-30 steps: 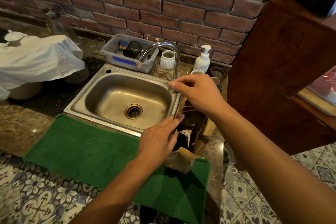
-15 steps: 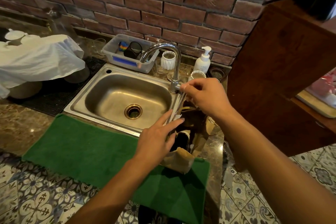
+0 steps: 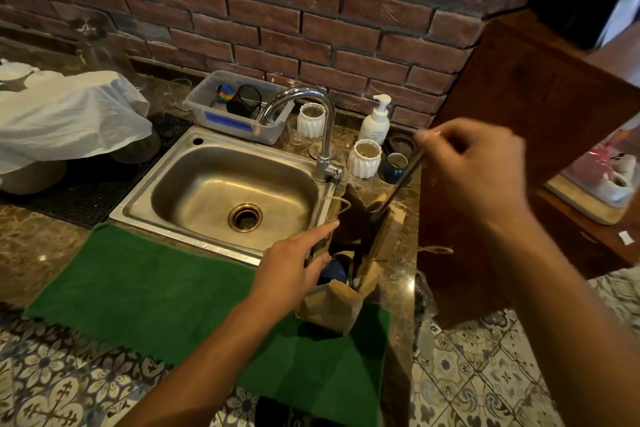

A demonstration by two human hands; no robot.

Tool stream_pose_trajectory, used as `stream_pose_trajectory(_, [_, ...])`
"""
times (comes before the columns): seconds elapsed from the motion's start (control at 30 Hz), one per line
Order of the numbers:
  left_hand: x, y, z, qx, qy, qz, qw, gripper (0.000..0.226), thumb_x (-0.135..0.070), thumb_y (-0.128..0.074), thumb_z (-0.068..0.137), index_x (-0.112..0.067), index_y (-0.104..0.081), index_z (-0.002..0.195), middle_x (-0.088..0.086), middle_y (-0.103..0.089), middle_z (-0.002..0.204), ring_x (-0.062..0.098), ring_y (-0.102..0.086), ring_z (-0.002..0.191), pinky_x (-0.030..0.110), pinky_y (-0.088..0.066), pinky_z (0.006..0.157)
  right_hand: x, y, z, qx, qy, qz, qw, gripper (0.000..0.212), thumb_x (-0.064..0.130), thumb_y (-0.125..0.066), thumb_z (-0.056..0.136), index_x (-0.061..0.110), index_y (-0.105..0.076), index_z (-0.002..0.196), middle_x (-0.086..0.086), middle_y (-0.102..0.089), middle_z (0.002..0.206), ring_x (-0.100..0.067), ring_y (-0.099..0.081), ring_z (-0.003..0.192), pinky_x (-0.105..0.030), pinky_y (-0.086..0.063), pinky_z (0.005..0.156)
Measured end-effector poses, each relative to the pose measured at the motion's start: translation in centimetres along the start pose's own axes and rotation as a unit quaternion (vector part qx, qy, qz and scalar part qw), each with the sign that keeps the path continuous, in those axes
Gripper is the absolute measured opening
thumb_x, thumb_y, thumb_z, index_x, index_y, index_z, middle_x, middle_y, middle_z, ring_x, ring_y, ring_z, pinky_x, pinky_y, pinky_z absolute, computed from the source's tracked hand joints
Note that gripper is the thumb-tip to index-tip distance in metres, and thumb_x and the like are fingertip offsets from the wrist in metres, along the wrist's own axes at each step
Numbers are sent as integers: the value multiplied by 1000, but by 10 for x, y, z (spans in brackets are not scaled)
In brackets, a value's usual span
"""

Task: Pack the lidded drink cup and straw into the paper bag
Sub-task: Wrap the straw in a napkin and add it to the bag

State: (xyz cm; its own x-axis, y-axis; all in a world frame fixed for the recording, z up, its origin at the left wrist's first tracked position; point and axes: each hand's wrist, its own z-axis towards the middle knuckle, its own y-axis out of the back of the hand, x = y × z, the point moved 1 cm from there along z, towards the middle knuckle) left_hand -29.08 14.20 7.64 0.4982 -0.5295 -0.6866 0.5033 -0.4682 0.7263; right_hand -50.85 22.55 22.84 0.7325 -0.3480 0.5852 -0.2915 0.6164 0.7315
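Beside the stainless steel sink [image 3: 221, 191], at its four o'clock corner, stands the brown paper bag [image 3: 346, 274], upright and open at the top, its base on the green towel mat [image 3: 166, 291] and the marble counter. The left hand [image 3: 294, 270] rests against the bag's nine o'clock edge with fingers [image 3: 318, 230] nearly straight and spread loosely, steadying the rim; whether it actually pinches the paper I cannot tell. The right hand [image 3: 474, 166], up at two o'clock from the bag, has its fingertips closed in a pinch on the upper end of the thin dark straw [image 3: 401, 180], which slants down toward eight o'clock with its lower tip at the bag's mouth. Something dark with a blue patch shows deep inside the bag, likely the lidded cup, though it is too shadowed to be sure.

By my judgement the straw step is in hand: the cup seems already packed, the straw only partly in. Next move calls for lowering the straw alongside the cup without snagging the paper fold, then letting go.
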Motion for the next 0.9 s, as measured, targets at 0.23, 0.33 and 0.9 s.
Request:
stream_pose_trajectory(0.23, [0, -2, 0, 0, 2, -45, 999, 59, -21, -68, 94, -48, -48, 142, -12, -65, 134, -1, -49, 63, 4, -39, 66, -26, -74, -16, 253, -38, -128, 958, 18, 41, -65, 97, 30, -76, 105, 11, -72, 76, -3, -70, 58, -32, -62, 65])
stream_pose_trajectory(0.33, [4, 0, 0, 1, 1, -48, 999, 61, -17, -66, 94, -48, -47, 143, -13, -62, 137, 3, -52, 63, 11, -44, 70, -35, -88, -19, 266, 15, -218, 939, 20, 44, -63, 97, 34, -77, 107, 9, -74, 90, -12, -70, 83, -30, -50, 64])
stream_pose_trajectory(0.9, [4, 2, -1, -11, -44, -26, 999, 70, -8, -59, 95, -50, -38, 146, -17, -55, 143, 6, -59, 118, 9, -37, 91, -69, -112, -20, 283, 14, -351, 893, 22, 32, -61, 98, 20, -76, 110, -3, -73, 93, -24, -70, 81, -41, -62, 71])
